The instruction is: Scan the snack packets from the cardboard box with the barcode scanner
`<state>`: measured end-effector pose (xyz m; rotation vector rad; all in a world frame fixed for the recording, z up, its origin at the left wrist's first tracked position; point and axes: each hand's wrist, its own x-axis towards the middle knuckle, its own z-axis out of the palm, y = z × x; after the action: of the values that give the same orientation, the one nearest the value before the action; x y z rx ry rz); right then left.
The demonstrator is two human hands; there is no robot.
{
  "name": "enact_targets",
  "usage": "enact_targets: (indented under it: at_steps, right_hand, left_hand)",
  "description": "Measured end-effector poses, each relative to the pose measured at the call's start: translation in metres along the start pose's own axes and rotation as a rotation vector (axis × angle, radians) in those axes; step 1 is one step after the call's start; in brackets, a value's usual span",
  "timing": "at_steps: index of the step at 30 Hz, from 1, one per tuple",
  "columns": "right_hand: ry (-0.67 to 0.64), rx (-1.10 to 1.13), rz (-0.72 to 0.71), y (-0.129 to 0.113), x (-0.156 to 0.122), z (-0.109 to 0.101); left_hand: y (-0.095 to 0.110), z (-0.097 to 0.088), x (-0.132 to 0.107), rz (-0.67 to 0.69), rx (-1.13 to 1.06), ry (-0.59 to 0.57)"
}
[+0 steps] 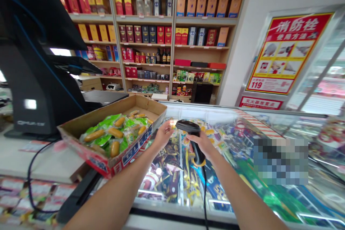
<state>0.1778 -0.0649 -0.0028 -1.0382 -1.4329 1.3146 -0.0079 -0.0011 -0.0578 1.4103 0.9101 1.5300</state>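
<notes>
My right hand is wrapped round the handle of a black barcode scanner, whose head points left and whose cable runs down toward me. Just in front of the scanner's head, my left hand pinches a small, brightly lit piece with white and reddish-orange on it. It is too small and washed out to tell what it is. Both hands are above the glass top of a chest freezer filled with colourful ice-cream packs. Left of my left hand stands an open cardboard box of wrapped sausages in clear and green packaging.
A black point-of-sale terminal stands on the white counter at the left, with a cable hanging by it. Shelves of boxed bottles line the back wall. A red fire-hydrant sign hangs at the right. A blurred patch covers part of the freezer.
</notes>
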Motion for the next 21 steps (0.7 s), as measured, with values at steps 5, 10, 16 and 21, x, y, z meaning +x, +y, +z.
enact_targets:
  at_steps: [5,10,16,21]
  right_hand:
    - [0.025,0.035,-0.009,0.0,0.002,-0.003]
    - [0.108,0.069,-0.005,0.003,0.007,-0.01]
    - [0.19,0.088,-0.038,0.002,0.01,-0.014]
    - [0.232,0.105,-0.063,-0.004,0.008,-0.015]
  left_hand:
    - [-0.003,0.002,-0.001,-0.082,-0.049,0.064]
    - [0.001,0.002,-0.003,-0.181,-0.013,0.159]
    - [0.014,0.013,0.008,-0.259,-0.016,0.176]
    - [0.023,0.038,0.03,-0.261,0.188,0.127]
